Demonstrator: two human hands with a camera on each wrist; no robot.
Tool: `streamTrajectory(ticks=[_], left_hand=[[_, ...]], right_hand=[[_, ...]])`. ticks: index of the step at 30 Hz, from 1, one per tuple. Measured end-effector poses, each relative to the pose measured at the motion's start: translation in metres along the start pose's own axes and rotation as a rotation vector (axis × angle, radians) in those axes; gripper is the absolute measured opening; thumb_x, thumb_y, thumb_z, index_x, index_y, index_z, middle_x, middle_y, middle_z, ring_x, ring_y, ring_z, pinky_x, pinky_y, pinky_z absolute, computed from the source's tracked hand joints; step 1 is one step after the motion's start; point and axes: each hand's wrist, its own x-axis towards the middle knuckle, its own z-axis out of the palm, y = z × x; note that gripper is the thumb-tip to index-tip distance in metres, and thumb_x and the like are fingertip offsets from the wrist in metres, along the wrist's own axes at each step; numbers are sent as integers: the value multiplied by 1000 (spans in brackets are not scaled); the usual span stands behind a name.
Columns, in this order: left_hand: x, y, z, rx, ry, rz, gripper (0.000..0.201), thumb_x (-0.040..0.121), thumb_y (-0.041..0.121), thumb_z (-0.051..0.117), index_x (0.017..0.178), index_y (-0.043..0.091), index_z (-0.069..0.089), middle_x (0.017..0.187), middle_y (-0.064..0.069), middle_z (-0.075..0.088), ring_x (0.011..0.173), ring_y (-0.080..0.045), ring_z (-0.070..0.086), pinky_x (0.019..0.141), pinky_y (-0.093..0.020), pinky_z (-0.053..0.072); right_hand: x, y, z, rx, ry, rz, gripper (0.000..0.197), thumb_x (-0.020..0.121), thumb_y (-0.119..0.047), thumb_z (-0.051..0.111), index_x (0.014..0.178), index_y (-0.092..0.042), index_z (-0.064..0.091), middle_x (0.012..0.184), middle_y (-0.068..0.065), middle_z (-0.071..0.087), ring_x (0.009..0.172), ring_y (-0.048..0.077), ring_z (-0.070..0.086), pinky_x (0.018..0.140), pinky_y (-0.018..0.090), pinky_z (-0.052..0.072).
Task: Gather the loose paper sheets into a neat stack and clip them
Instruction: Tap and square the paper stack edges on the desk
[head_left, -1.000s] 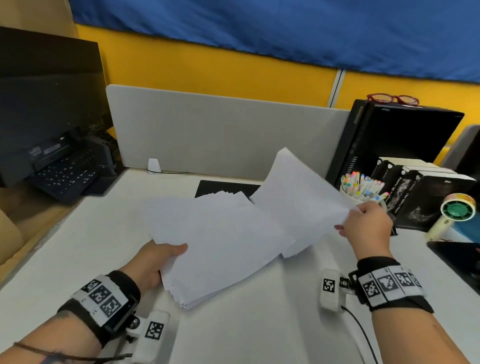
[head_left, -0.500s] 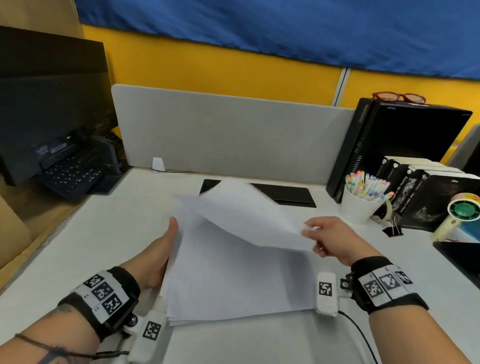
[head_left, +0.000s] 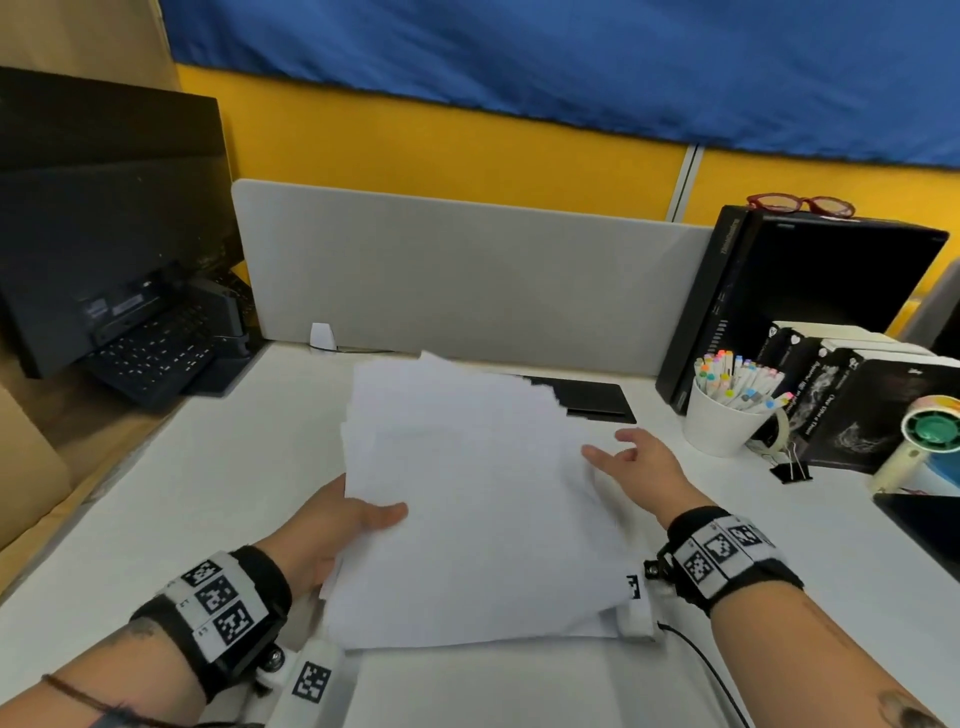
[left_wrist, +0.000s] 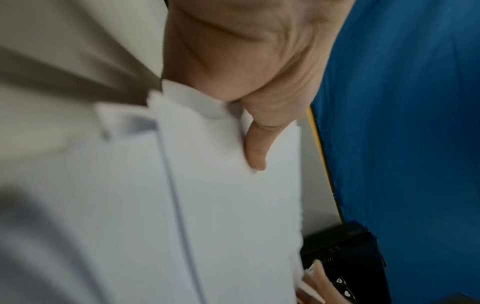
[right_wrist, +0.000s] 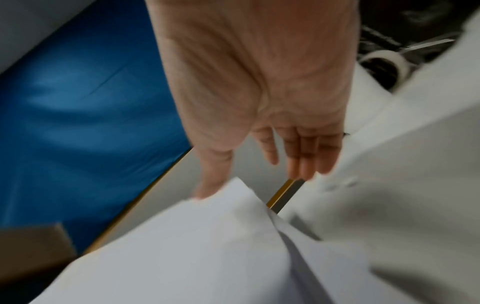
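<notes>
Crowding white desk (head_left: 156, 519): marker cup (head_left: 719, 423), binder clip (head_left: 789, 470).

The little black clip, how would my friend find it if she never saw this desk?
Look to the right side of the white desk, where a white cup of coloured markers stands beside some black boxes. Just in front of the cup, past a roll of clear tape, the binder clip lies on the desk. It is the only small black thing there with thin silver wire handles.
</notes>
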Motion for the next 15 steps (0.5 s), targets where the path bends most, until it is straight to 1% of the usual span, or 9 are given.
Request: streamTrajectory(ticks=[2, 3, 4, 5, 7, 8, 10, 12, 15], left_hand=[[-4, 8, 3, -64, 30, 91, 54, 80, 9, 82, 131, 10, 65, 117, -11, 78, 109, -35, 74, 102, -54, 54], [-6, 15, 5, -88, 33, 141, 52, 81, 8, 81, 130, 10, 65, 117, -12, 78, 108, -35, 74, 99, -53, 56], [-7, 23, 7, -109, 23, 190, 50, 83, 9, 82, 130, 10, 65, 117, -12, 78, 108, -36, 74, 96, -51, 58], [-9, 31, 9, -124, 10, 244, 50, 82, 11, 84, 129, 10, 66, 118, -12, 77, 109, -35, 74, 92, -48, 60], [-9, 48, 15, -120, -1, 373, 55, 78, 19, 89, 128, 12, 67, 120, -9, 77, 111, -30, 74, 89, -38, 62], [-9, 56, 19, -98, 22, 442, 52, 79, 19, 87, 127, 13, 67, 120, -6, 77, 112, -26, 74, 89, -33, 62], [-10, 69, 27, -38, 85, 565, 43, 84, 16, 77, 126, 16, 67, 118, 0, 78, 111, -18, 73, 90, -27, 60], [-10, 73, 35, 76, 123, 639, 44, 89, 14, 75, 131, 18, 64, 121, 4, 76, 113, -12, 71, 95, -30, 58], [-11, 67, 42, 161, 87, 647, 62, 84, 19, 85, 139, 24, 56, 128, 7, 72, 118, -10, 69, 101, -38, 57]], right_hand=[[-14, 3, -4, 303, -204, 61, 105, 61, -53, 91, 144, -16, 39, 128, 8, 62, 117, 30, 63, 96, 38, 51], [-21, 4, -4, 456, -300, 24, 108, 54, -46, 96, 142, -12, 43, 126, 9, 67, 113, 31, 67, 91, 38, 55], [-29, 3, -3, 562, -346, -36, 99, 56, -34, 97, 138, -10, 49, 121, 10, 71, 110, 31, 69, 85, 37, 58], [-36, -1, -2, 618, -329, -103, 80, 62, -21, 92, 133, -9, 56, 118, 11, 73, 109, 32, 70, 82, 37, 60], [-50, -16, 2, 696, -142, -206, 52, 71, -7, 84, 120, -8, 66, 110, 11, 76, 105, 32, 72, 84, 40, 60], [-53, -24, 1, 723, -39, -249, 44, 73, -6, 84, 115, -8, 69, 106, 9, 77, 101, 30, 73, 84, 39, 60], [-59, -38, -5, 755, 83, -344, 26, 82, -8, 79, 106, -13, 72, 96, -1, 79, 92, 18, 76, 75, 29, 61], [-65, -46, -10, 712, 87, -435, 16, 91, -12, 70, 105, -20, 70, 92, -10, 78, 89, 7, 75, 71, 19, 58], [-73, -45, -7, 497, 36, -507, 27, 94, -19, 67, 120, -24, 65, 105, -12, 76, 99, 4, 71, 81, 21, 55]])
